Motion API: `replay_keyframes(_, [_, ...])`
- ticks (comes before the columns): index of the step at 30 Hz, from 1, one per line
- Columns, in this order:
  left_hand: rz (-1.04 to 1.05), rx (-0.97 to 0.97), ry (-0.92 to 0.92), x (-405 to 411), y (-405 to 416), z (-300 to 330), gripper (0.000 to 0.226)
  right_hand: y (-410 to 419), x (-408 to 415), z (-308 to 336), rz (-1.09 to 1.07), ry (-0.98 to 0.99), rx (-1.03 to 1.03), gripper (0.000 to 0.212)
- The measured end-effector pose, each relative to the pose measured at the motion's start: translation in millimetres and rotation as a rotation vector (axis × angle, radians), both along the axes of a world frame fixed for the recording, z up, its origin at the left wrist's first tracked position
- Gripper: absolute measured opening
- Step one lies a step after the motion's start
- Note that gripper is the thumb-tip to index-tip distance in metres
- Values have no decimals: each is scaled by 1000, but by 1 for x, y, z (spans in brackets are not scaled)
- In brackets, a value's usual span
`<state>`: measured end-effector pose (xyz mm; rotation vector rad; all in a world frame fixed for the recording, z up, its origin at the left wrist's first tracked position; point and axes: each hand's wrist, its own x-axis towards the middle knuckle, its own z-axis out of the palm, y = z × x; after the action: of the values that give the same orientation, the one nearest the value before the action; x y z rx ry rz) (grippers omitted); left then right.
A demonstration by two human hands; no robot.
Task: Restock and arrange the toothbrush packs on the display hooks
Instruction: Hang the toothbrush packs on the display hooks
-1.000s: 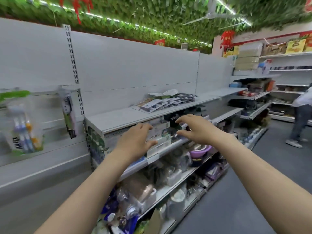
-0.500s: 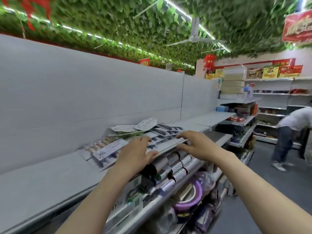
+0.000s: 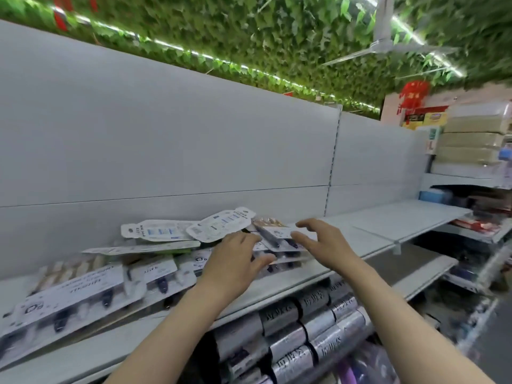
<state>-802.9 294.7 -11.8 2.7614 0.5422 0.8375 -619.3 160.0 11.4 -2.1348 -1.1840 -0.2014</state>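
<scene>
So both hands are right at the pile. The left hand (image 3: pixel 235 256) is laid over the near edge of the heap with its fingers loosely spread, thumb out to the side, looks like it's resting on or just above the packs rather than gripping anything. The right hand (image 3: pixel 324 242) is just beside it, fingers fanned and a bit arched, hovering over the pack at the right end of the pile; can't tell if the fingertips are actually touching the card yet. Neither hand is pinching or holding a pack as far as I can see.

The flat white card-and-clear-blister toothbrush packs (image 3: pixel 116 284) are all lying loose and overlapping on the pale grey metal top shelf (image 3: pixel 277 284), a messy row running from the far left up to the hands, a couple flipped back-side-up against the plain grey back panel (image 3: pixel 166 148).

Progress-wise I'd say barely started. No display hooks show up anywhere in this view and nothing is hung. Seems like the step in hand is picking up or squaring a batch from the pile; carrying them to the hooks, hanging and straightening is all still to do.

Below the shelf there's a row of silvery foil-wrapped rolls with black bands (image 3: pixel 299 328), not part of this.
</scene>
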Motion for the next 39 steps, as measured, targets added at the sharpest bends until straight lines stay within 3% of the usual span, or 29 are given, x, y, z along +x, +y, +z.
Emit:
replay_keyframes(6, [203, -8, 33, 84, -13, -1, 64, 27, 96, -25, 107, 195, -80, 66])
replay_keyframes(13, [320, 25, 25, 99, -14, -17, 59, 39, 133, -30, 217, 484, -152, 95])
replay_keyframes(17, [328, 9, -27, 98, -16, -20, 63, 46, 149, -28, 224, 846, 77, 103])
replay_keyframes(18, [311, -7, -37, 97, -15, -20, 64, 46, 154, -28, 220, 983, 141, 99])
replay_keyframes(21, [283, -34, -65, 95, -10, -22, 62, 43, 156, -21, 238, 1219, 168, 45])
replay_keyframes(23, [315, -5, -70, 94, -9, -24, 64, 40, 161, -18, 223, 1197, 187, 30])
replay_keyframes(30, [417, 95, 101, 111, -15, -22, 75, 12, 203, -12, 217, 891, 703, 26])
replay_keyframes(34, [384, 34, 124, 149, -24, -22, 68, 9, 223, -22, 297, 896, 794, 35])
replay_keyframes(39, [334, -28, 101, 207, -33, -30, 61, 5, 260, -30, 336, 874, 819, 29])
